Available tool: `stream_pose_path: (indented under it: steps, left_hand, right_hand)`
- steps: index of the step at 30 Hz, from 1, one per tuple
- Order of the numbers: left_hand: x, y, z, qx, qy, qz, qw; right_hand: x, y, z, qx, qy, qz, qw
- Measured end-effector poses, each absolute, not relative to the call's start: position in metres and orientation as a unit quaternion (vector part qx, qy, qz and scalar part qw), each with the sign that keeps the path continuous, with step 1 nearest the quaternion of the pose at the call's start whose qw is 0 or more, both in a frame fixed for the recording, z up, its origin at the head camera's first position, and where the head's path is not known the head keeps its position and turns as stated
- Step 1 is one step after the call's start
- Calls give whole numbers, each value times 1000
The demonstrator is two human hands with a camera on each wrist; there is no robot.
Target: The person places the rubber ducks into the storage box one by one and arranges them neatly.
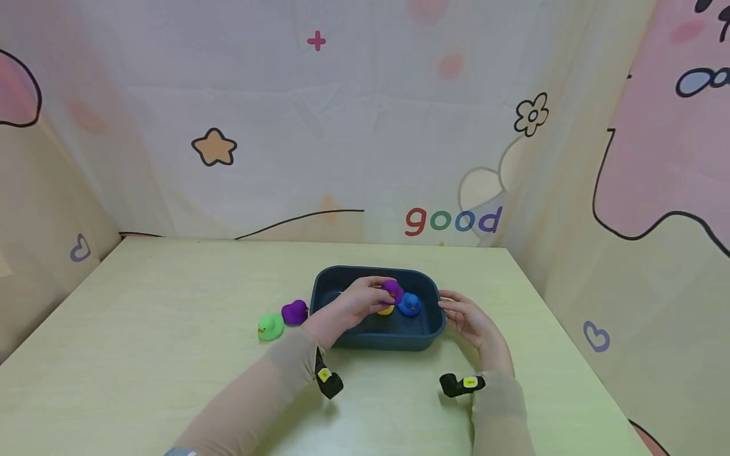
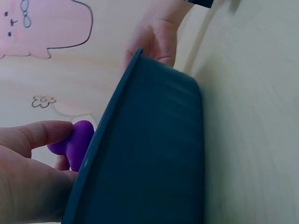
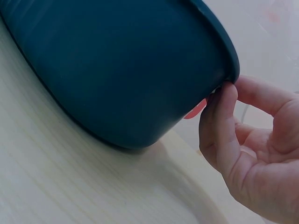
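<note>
My left hand (image 1: pixel 358 301) reaches over the dark blue bin (image 1: pixel 382 341) and pinches a purple rubber duck (image 1: pixel 393 291) between thumb and fingers. The left wrist view shows that purple duck (image 2: pixel 80 143) just above the bin's rim. Inside the bin are a blue duck (image 1: pixel 409 304) and a yellow duck (image 1: pixel 386 310), the yellow one partly covered by the hand. My right hand (image 1: pixel 469 320) is at the bin's right end. In the right wrist view its fingertips (image 3: pixel 228 95) touch the outside of the rim, without wrapping round it.
Left of the bin, a second purple duck (image 1: pixel 294 312) and a green duck (image 1: pixel 270 327) sit on the pale wooden table (image 1: pixel 171 316). A printed cloth (image 1: pixel 274 107) stands behind and at both sides of the table.
</note>
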State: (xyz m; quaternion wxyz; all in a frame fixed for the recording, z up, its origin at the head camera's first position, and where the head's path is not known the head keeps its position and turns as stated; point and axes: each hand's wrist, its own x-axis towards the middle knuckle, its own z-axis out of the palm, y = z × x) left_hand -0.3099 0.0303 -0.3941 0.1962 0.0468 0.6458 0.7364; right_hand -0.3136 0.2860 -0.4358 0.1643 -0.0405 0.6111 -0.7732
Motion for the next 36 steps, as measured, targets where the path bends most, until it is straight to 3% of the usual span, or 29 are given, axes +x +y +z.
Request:
stream_pose_path:
  steps: [19, 36]
  left_hand:
    - [-305, 56, -408, 105, 743, 618, 236]
    - [-304, 75, -408, 142, 850, 460, 213]
  right_hand:
    - [-313, 285, -438, -52, 623, -765, 156]
    - [-315, 286, -438, -39, 620, -767, 161]
